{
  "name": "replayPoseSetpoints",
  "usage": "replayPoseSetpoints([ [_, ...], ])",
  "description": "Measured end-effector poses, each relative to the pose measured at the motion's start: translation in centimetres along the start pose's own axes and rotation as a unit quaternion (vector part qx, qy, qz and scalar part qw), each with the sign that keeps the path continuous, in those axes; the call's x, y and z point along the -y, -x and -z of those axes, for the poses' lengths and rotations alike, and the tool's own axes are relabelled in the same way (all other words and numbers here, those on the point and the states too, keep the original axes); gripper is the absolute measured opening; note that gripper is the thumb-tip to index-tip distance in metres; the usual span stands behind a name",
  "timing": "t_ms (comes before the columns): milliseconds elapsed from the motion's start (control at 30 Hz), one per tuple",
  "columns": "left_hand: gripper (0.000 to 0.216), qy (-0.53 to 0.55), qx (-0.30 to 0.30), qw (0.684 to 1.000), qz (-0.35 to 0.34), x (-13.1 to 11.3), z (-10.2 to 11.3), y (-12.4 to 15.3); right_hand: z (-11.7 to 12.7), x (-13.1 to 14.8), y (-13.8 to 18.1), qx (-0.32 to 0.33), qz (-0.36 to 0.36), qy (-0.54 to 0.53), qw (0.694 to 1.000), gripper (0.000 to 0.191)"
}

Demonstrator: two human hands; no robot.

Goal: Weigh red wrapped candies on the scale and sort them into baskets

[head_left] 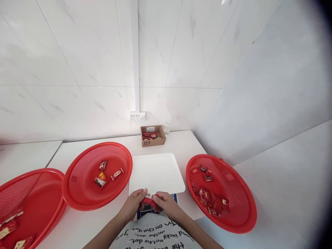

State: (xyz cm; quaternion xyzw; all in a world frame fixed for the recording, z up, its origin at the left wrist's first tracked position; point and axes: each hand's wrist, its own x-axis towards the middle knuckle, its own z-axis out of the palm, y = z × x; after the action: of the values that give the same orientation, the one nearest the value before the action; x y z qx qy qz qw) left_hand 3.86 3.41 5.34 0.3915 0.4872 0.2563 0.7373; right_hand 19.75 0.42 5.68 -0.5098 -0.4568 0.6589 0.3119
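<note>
Close to my body, my left hand (137, 200) and my right hand (163, 202) are closed on a small red-and-white wrapped packet (149, 200), one at each end. Its contents cannot be made out. The hands are at the near edge of a white tray (157, 173), which lies flat with nothing on it. Below the tray's front edge, partly hidden by my hands and shirt, shows a dark blue panel (145, 211).
Red mesh baskets with wrapped packets stand around the tray: one basket (77, 204) at left, another (58, 221) at far left, one basket (241, 221) at right. A cardboard box (154, 142) of packets and clear plastic (166, 128) are near the wall socket (137, 116).
</note>
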Motion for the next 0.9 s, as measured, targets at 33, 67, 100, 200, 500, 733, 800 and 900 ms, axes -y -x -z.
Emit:
replayPoseSetpoints([
  [33, 0.049, 0.002, 0.003, 1.000, 0.007, 0.1, 0.0, 0.1, -0.1, -0.1, 0.1, -0.005, -0.003, -0.004, 1.000, 0.046],
  [67, 0.050, 0.000, 0.011, 1.000, 0.018, 0.2, -0.1, 0.2, -0.2, -0.1, 0.3, -0.010, -0.005, -0.008, 1.000, 0.047],
  [100, 0.051, -0.005, 0.025, 0.999, 0.031, 0.3, -0.1, 0.2, -0.3, -0.1, 0.5, -0.014, -0.008, -0.011, 1.000, 0.047],
  [200, 0.054, -0.022, 0.084, 0.994, 0.058, 1.0, -0.1, 0.2, -0.5, -0.2, 1.0, -0.021, -0.007, -0.018, 1.000, 0.049],
  [500, 0.043, 0.090, -0.006, 0.996, 0.024, 0.2, -0.5, 0.6, 0.4, -0.2, 2.9, -0.056, -0.013, -0.056, 0.997, 0.046],
  [733, 0.025, 0.319, -0.209, 0.921, -0.071, -6.0, 4.6, 0.0, 6.1, 0.3, 5.0, -0.186, 0.008, -0.122, 0.975, 0.040],
  [800, 0.027, 0.333, -0.240, 0.905, -0.110, -7.7, 5.9, 0.2, 8.0, 0.2, 5.7, -0.223, 0.011, -0.137, 0.965, 0.041],
  [900, 0.025, 0.342, -0.278, 0.884, -0.154, -9.6, 6.9, 0.9, 10.5, 0.1, 6.9, -0.263, 0.017, -0.145, 0.954, 0.041],
])
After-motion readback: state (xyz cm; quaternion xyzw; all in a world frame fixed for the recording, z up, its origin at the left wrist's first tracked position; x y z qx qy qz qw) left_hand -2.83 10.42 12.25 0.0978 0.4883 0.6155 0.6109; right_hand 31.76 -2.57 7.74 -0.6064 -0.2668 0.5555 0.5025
